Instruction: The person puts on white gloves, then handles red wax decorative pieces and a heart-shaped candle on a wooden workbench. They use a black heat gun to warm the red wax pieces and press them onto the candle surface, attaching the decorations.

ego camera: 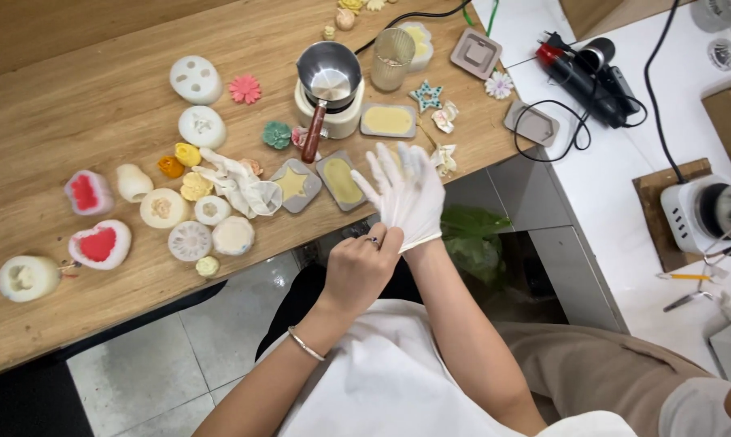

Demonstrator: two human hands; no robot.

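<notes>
Currently gloving: left hand point(359, 267) pinching cuff of white glove point(408, 194) on splayed right hand point(410, 202); next, seat fingers; spare glove point(234, 182) at 9 o'clock.

Matt wooden table point(74, 97); glossy metal pot point(328, 77); thin smooth white glove point(406, 194); ribbed glass cup point(392, 58).

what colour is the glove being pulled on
White, thin and slightly see-through; the glove covers the right hand while the bare left hand tugs its cuff. Head view shows it best.

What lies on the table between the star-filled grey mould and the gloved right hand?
In the head view, one rectangular grey mould of yellow wax lies between the star mould and the gloved right hand.
</notes>
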